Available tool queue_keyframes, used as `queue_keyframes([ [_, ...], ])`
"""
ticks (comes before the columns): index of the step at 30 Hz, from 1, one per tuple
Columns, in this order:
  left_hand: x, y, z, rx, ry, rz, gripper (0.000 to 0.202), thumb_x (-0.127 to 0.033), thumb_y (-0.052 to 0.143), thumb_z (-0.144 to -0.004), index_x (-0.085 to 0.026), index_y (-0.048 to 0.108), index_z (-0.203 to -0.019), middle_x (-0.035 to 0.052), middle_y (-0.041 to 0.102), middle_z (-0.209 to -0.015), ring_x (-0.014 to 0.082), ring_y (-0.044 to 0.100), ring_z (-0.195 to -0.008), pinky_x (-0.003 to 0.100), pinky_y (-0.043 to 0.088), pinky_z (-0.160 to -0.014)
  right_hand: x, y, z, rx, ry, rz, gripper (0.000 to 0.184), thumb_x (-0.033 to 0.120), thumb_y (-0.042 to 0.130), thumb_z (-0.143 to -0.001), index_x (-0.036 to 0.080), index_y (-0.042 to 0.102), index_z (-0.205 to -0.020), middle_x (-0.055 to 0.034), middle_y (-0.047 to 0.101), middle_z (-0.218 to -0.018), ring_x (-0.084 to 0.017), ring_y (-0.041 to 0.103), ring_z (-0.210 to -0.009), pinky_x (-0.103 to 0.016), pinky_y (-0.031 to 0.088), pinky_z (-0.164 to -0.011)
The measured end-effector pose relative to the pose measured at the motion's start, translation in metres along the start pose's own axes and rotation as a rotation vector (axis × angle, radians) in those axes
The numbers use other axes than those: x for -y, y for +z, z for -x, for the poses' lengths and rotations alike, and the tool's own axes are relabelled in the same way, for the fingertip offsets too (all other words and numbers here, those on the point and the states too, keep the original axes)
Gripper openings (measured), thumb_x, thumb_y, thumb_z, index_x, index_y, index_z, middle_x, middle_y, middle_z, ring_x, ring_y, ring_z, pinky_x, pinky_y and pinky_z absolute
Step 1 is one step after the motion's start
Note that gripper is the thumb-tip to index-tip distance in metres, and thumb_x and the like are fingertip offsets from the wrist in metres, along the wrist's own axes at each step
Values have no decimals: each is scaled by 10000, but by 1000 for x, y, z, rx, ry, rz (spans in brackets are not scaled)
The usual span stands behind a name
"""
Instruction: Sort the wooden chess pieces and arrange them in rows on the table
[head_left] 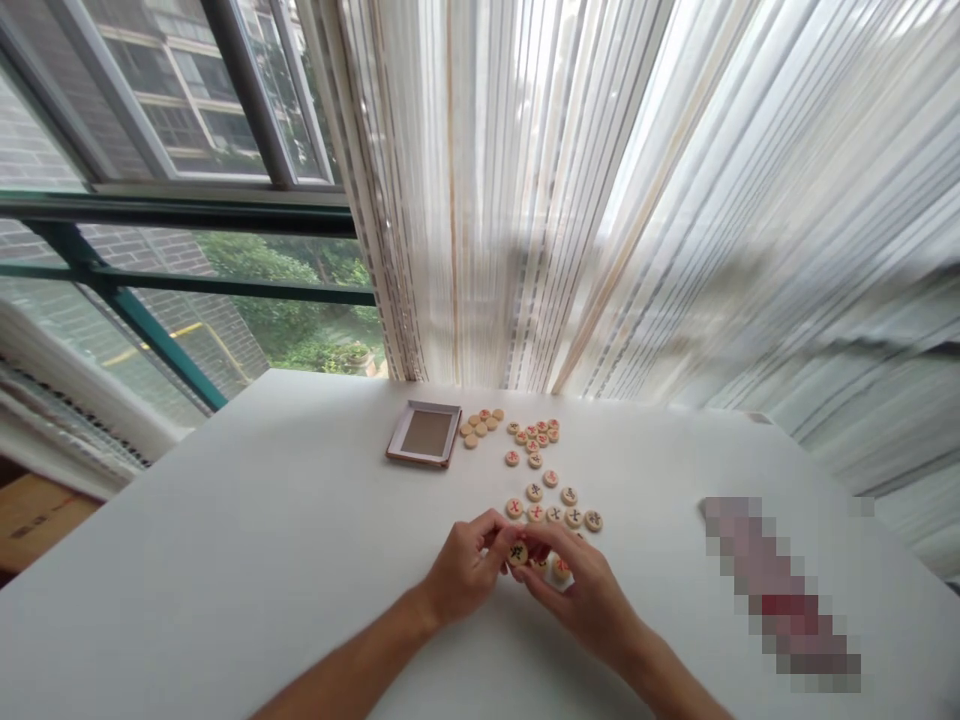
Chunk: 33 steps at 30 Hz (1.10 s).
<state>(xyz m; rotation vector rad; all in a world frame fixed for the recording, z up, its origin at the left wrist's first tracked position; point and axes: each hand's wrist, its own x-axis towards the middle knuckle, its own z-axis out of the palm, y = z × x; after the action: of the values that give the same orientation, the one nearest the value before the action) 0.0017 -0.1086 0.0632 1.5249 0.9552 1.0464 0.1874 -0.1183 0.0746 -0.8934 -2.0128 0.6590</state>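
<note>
A round wooden xiangqi piece (517, 552) with a dark character faces up between my two hands near the table's front. My left hand (463, 568) pinches its left side with thumb and forefinger. From the right, the thumb and fingers of my right hand (589, 592) close around the same piece. Below the right hand's arched fingers lie a red-marked piece (562, 567) and another partly hidden one. Just beyond the fingertips are more pieces, among them a red-marked piece (514, 508) and a black-marked piece (593, 520).
A shallow open box (454, 440) stands at the back of the white table (285, 540). Beside it lie several blank-side-up pieces (481, 430) and a cluster of red-marked pieces (542, 439). A blurred-out long object (780, 590) lies at right. Striped curtains (495, 200) hang behind.
</note>
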Motion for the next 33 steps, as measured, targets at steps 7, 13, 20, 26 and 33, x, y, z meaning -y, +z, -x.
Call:
queue_keyframes([
  [7, -1, 1, 0, 17, 21, -40, 377, -446, 422, -993, -151, 608, -847, 45, 695, -692, 152, 641, -627, 239, 500, -618, -1, -3, -4, -27, 19, -4, 183, 193, 592, -919, 238, 628, -1093, -33, 677, -886, -157, 642, -754, -269, 537, -717],
  [13, 0, 3, -1, 0, 9, -32, 368, -446, 440, -985, -156, 628, -858, 37, 692, -700, 147, 648, -625, 218, 496, -594, -6, 3, -1, -17, -30, -4, 294, 153, 566, -916, 253, 600, -1190, -57, 674, -953, -166, 648, -802, -281, 544, -761],
  [20, 2, 1, 0, 73, -8, 25, 253, -389, 561, -939, -151, 591, -1017, 68, 732, -788, 174, 696, -711, 229, 515, -648, -15, 6, 3, -20, -18, -37, 338, 190, 585, -930, 280, 595, -1256, -62, 679, -975, -175, 661, -823, -278, 553, -759],
  [26, 3, -2, -3, 42, -17, -26, 247, -375, 639, -893, -149, 582, -978, 66, 739, -710, 176, 706, -654, 231, 519, -623, -17, 3, 1, 7, -32, -60, 391, 178, 536, -958, 313, 570, -1324, -62, 689, -1005, -181, 666, -888, -285, 555, -796],
  [33, -7, -7, -18, 66, 91, -84, 263, -400, 584, -924, -140, 603, -962, 76, 746, -745, 163, 702, -631, 234, 528, -604, -19, -2, -3, -76, -27, -41, 335, 206, 550, -947, 287, 614, -1266, -70, 704, -1051, -186, 687, -891, -276, 567, -795],
])
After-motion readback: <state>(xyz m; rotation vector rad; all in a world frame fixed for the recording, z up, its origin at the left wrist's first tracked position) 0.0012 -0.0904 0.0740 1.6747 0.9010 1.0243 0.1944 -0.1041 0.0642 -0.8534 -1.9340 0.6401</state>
